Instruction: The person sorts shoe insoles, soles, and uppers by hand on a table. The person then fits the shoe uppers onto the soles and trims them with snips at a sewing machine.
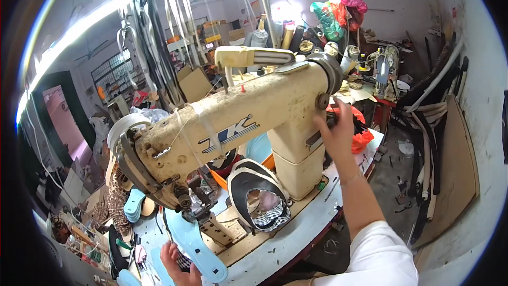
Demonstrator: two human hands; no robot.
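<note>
A cream post-bed sewing machine [227, 119] with a blue-and-white logo fills the middle of the view. Up by the small round knob below its handwheel [327, 71], my right hand [338, 130] is raised with fingers and thumb apart; whether it touches the machine I cannot tell. Under the needle area lies a light blue shoe sole [198, 249]. Against its near left edge is my left hand [180, 270], fingers loosely curved and thumb apart, beside a bit of black-and-white checked fabric [184, 261]. Black-and-white shoe uppers [259, 196] rest by the machine's column.
Stacked light blue soles [135, 204] lie left of the machine head. An orange bin [218, 179] stands behind the uppers. A red plastic bag [362, 140] sits beyond my right hand. A second sewing machine [388, 69] is at the back right. Rolls and a board [450, 175] lean along the right wall.
</note>
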